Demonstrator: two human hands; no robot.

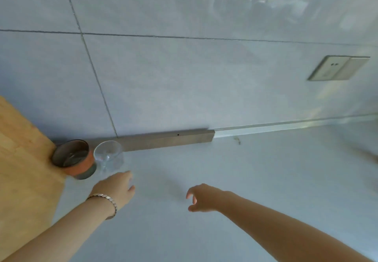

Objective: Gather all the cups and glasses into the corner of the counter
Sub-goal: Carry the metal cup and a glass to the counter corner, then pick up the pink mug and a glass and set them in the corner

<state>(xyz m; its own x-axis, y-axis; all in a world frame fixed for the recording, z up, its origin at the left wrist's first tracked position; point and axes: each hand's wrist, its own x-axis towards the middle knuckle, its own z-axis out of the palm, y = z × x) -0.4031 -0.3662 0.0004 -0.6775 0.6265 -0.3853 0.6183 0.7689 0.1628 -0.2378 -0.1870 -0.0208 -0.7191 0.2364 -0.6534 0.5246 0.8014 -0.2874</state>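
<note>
An orange cup with a grey base and dark inside [72, 159] stands in the corner of the white counter [245, 180], against the wooden side panel. A clear glass [109, 156] stands upright right beside it, touching or nearly touching. My left hand [116, 188], with a bracelet on the wrist, hovers just in front of the glass, fingers loosely apart, holding nothing. My right hand [202, 197] hangs over the bare counter further right, fingers curled and apart, empty.
A wooden panel [22, 169] borders the counter on the left. A grey strip [167, 140] runs along the foot of the tiled wall. A wall socket [337, 67] sits at the upper right. Something blurred shows at the right edge [368, 155].
</note>
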